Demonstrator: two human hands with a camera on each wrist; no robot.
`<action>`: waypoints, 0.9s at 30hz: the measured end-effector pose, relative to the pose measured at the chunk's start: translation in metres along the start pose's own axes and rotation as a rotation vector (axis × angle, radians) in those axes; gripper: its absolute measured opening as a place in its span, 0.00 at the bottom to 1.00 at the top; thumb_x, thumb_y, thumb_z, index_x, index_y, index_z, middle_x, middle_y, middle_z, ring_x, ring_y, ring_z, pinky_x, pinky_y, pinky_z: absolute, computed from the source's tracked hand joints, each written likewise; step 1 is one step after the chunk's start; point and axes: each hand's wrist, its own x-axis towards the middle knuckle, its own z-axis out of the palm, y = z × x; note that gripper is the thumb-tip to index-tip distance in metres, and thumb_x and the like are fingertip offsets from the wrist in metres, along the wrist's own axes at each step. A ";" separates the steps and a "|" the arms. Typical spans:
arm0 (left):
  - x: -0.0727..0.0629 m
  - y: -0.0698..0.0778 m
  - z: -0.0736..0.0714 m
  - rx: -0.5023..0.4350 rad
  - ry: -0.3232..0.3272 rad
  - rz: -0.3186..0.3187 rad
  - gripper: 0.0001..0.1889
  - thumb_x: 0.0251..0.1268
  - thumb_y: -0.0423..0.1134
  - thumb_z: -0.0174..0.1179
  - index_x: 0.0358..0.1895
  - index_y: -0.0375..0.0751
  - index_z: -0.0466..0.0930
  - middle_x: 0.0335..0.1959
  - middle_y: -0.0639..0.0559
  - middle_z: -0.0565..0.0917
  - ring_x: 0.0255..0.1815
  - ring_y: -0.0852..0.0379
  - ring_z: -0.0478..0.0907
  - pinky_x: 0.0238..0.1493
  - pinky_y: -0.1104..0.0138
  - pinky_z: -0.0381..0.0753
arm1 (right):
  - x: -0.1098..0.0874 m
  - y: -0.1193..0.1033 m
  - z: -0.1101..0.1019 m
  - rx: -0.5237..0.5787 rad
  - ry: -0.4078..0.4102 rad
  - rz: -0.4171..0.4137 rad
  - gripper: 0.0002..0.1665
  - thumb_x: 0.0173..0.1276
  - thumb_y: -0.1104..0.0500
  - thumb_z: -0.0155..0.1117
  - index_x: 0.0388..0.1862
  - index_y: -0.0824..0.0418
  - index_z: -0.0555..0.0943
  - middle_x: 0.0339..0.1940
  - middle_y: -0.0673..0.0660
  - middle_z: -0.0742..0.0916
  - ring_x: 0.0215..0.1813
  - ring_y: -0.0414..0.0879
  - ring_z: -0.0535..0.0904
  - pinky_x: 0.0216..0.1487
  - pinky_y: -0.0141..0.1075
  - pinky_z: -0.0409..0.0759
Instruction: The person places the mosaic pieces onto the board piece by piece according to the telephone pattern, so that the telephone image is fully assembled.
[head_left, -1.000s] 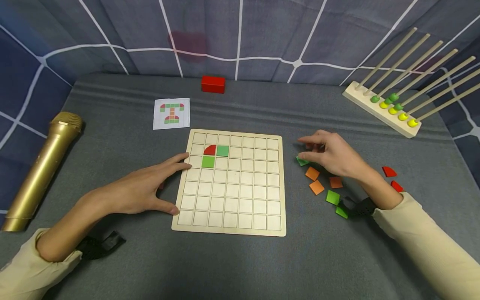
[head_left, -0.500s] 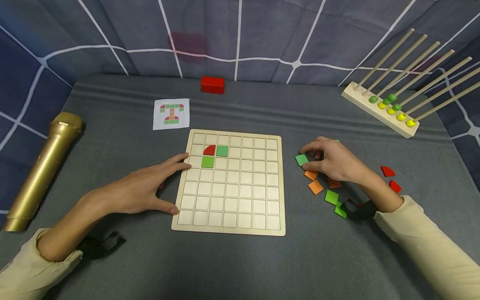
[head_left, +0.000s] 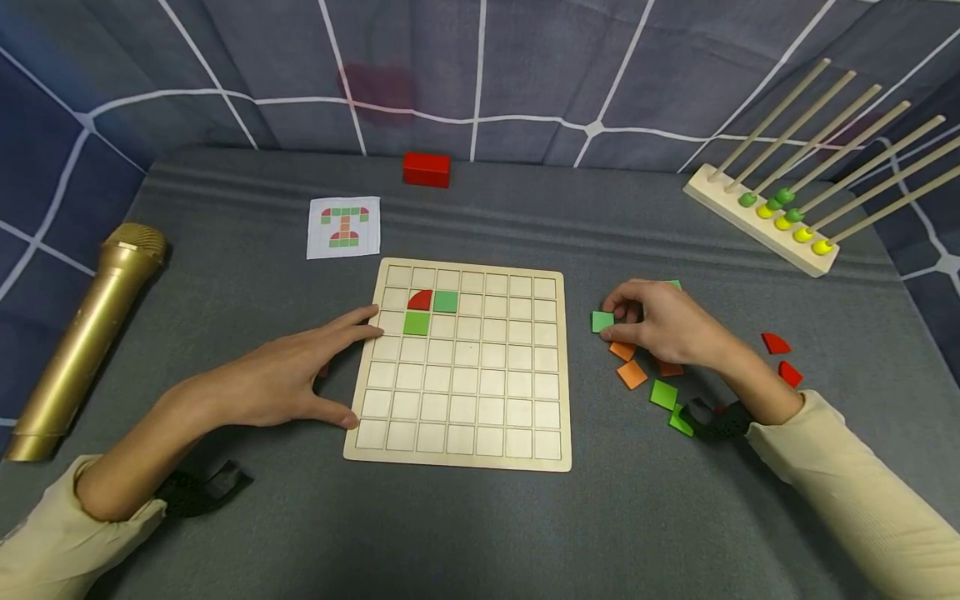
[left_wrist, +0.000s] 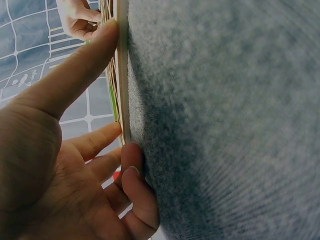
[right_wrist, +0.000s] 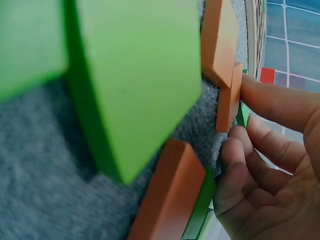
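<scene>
My left hand (head_left: 277, 379) lies at the left edge of a square wooden grid board (head_left: 457, 404), thumb and fingertips touching the rim. On the board sit a red quarter-circle tile (head_left: 422, 301), a green square tile (head_left: 446, 302) and a light green one (head_left: 417, 323). Right of the board, my right hand (head_left: 663, 323) pinches another green square tile (head_left: 602, 322) between thumb and index finger. Close under that hand lie orange square tiles (head_left: 632, 374), with light green tiles (head_left: 663, 394) nearer the wrist. In the right wrist view, a blurred light green tile (right_wrist: 140, 75) looms large.
A printed pattern card (head_left: 318, 243) lies behind the board, with a red block (head_left: 426, 170) farther back. A gold microphone (head_left: 78, 346) is at far left. A wooden bead rack (head_left: 750, 220) with upright rods stands back right. Two red quarter-circle tiles (head_left: 776, 342) lie beyond my right wrist.
My right hand has moved slightly down, its fingers closing on the green tile, which has turned and now lies squarer to the board. The left hand stays put.
</scene>
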 end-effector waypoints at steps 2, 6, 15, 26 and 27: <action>0.000 0.000 0.000 0.003 0.000 -0.001 0.50 0.49 0.63 0.72 0.75 0.51 0.59 0.80 0.57 0.46 0.63 0.50 0.67 0.56 0.49 0.68 | 0.001 0.000 0.001 -0.003 -0.003 -0.011 0.11 0.62 0.62 0.73 0.41 0.63 0.83 0.31 0.52 0.82 0.32 0.45 0.75 0.34 0.36 0.73; 0.000 0.000 0.000 0.011 -0.001 -0.005 0.50 0.49 0.63 0.72 0.75 0.52 0.59 0.80 0.57 0.47 0.48 0.54 0.70 0.49 0.55 0.68 | 0.001 0.001 0.003 -0.022 0.014 -0.046 0.10 0.61 0.62 0.74 0.40 0.63 0.83 0.32 0.51 0.81 0.32 0.44 0.75 0.34 0.35 0.73; 0.001 -0.001 0.000 0.002 -0.012 -0.016 0.51 0.48 0.62 0.73 0.75 0.52 0.59 0.80 0.58 0.47 0.32 0.61 0.69 0.39 0.60 0.67 | 0.002 -0.003 0.004 -0.152 0.041 -0.163 0.13 0.60 0.62 0.75 0.44 0.64 0.86 0.31 0.50 0.81 0.31 0.41 0.73 0.33 0.38 0.73; 0.002 -0.001 0.000 0.012 -0.008 -0.015 0.51 0.48 0.64 0.72 0.75 0.53 0.59 0.80 0.58 0.46 0.50 0.53 0.70 0.49 0.55 0.68 | 0.005 -0.006 0.002 -0.024 0.049 -0.234 0.13 0.64 0.62 0.71 0.48 0.62 0.87 0.33 0.47 0.81 0.26 0.38 0.70 0.26 0.32 0.69; 0.002 -0.001 0.000 0.013 -0.008 -0.014 0.51 0.48 0.64 0.72 0.75 0.53 0.59 0.80 0.58 0.46 0.51 0.53 0.69 0.49 0.54 0.68 | 0.006 -0.007 0.002 -0.009 0.050 -0.243 0.13 0.64 0.62 0.71 0.48 0.62 0.87 0.33 0.46 0.81 0.26 0.38 0.70 0.26 0.32 0.69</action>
